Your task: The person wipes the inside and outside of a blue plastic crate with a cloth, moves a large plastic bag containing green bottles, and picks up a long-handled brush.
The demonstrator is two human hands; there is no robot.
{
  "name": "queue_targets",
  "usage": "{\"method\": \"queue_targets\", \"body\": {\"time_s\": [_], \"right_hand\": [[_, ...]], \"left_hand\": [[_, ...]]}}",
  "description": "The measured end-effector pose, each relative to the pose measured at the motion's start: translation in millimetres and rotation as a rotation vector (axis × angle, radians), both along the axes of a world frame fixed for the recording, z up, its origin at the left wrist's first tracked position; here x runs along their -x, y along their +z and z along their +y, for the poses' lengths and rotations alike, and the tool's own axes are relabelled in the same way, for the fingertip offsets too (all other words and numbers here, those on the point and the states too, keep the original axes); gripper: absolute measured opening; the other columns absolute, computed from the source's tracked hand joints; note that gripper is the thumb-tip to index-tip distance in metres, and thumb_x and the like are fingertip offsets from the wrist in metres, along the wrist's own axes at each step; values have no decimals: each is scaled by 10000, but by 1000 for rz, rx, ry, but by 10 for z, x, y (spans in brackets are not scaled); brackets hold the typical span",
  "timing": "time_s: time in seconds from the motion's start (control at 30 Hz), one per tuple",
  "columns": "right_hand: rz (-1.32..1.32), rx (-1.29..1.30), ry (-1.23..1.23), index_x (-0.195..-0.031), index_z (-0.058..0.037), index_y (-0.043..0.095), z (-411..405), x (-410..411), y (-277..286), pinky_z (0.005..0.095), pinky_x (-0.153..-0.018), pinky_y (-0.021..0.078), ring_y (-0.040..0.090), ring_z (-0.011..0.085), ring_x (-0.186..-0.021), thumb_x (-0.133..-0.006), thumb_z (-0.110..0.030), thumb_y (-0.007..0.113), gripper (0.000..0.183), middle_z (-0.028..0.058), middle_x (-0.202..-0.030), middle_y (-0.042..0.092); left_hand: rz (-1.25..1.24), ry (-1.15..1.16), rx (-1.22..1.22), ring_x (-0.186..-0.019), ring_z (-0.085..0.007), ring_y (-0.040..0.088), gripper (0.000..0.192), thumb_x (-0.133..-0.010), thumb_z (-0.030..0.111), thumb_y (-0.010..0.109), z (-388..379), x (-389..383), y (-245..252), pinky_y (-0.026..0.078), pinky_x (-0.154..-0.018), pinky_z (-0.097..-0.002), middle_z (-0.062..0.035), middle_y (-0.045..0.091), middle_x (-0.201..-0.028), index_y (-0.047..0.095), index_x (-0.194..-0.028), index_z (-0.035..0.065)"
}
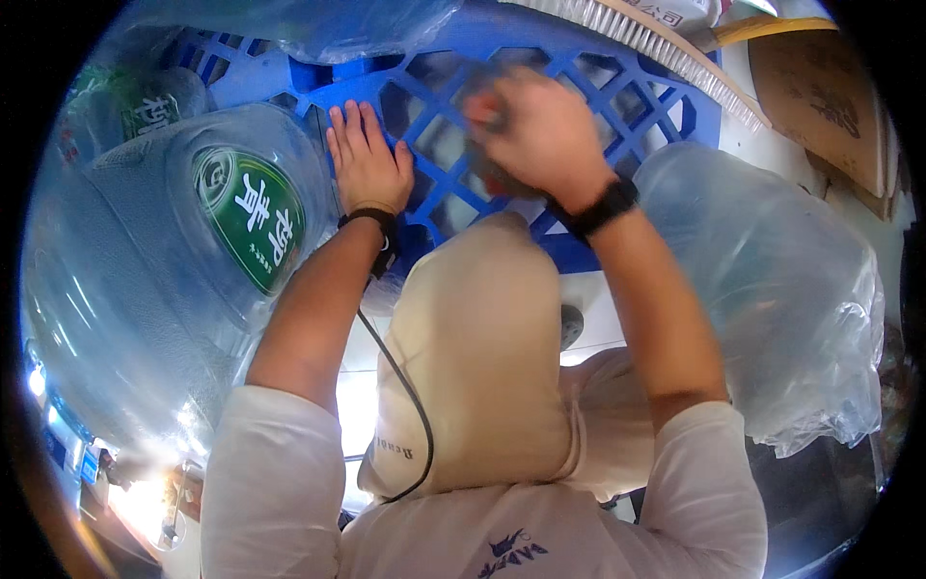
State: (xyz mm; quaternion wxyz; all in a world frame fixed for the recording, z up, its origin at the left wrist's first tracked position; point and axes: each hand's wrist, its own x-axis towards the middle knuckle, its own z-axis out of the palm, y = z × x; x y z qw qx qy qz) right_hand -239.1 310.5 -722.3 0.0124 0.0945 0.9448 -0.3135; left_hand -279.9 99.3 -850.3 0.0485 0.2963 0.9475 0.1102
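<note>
A blue plastic lattice panel [448, 137] lies before me. My left hand [370, 163] rests palm down on its left part, fingers spread and nothing held. Above the panel's middle my right hand [546, 130] is curled around a dark and red object [486, 108]. Motion blur hides what kind of object that is, and its lower part reaches towards my wrist. Both wrists wear black bands, and a black cable runs down from the left one. My bent knee [477, 347] in beige trousers touches or nearly touches the panel's near edge.
Large clear plastic bottles with green labels [253, 217] crowd the left. On the right stands a bulging clear plastic bag [767, 289]. A long brush with pale bristles [665, 51] crosses the panel's far right corner, near a yellow handle [774, 30] and brown cardboard [825, 108].
</note>
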Motion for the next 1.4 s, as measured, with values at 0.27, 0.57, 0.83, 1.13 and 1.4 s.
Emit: {"method": "queue_targets", "body": {"time_s": [0.27, 0.57, 0.83, 1.13, 1.4], "right_hand": [[-223, -158, 170, -1026, -199, 726, -320, 387, -464, 456, -805, 560, 691, 350, -905, -793, -265, 638, 258, 127, -1019, 700], [-698, -256, 219, -889, -76, 760, -210, -626, -81, 459, -761, 575, 709, 369, -871, -831, -304, 656, 257, 200, -927, 723], [-12, -28, -471, -1012, -92, 732, -95, 184, -708, 475, -843, 558, 695, 380, -930, -807, -280, 665, 286, 208, -989, 720], [-351, 226, 122, -1012, -152, 765, -719, -26, -543, 458, -890, 536, 675, 404, -944, -753, -294, 639, 320, 221, -971, 711], [-275, -85, -206, -998, -205, 733, -358, -448, -445, 467, -779, 553, 684, 352, -898, -818, -273, 641, 213, 123, -984, 696]], "left_hand": [[-18, 19, -54, -1497, -405, 176, 720, -899, 283, 552, -9, 23, 78, 125, -1229, -513, -217, 299, -1567, 313, -1499, -35], [-32, 51, -146, -1486, -411, 202, 710, -871, 223, 540, -114, -36, 34, 131, -1229, -519, -218, 307, -1559, 323, -1491, -47], [-6, 25, -198, -1486, -390, 225, 721, -813, 202, 536, -38, -27, -17, 157, -1231, -504, -202, 335, -1551, 370, -1473, -35], [17, -3, -190, -1499, -367, 205, 758, -796, 175, 568, -163, 19, -154, 141, -1236, -490, -181, 295, -1580, 345, -1499, -1], [38, -13, -232, -1491, -373, 227, 730, -802, 173, 516, -77, -29, -31, 147, -1234, -489, -191, 327, -1561, 361, -1492, -7]]}}
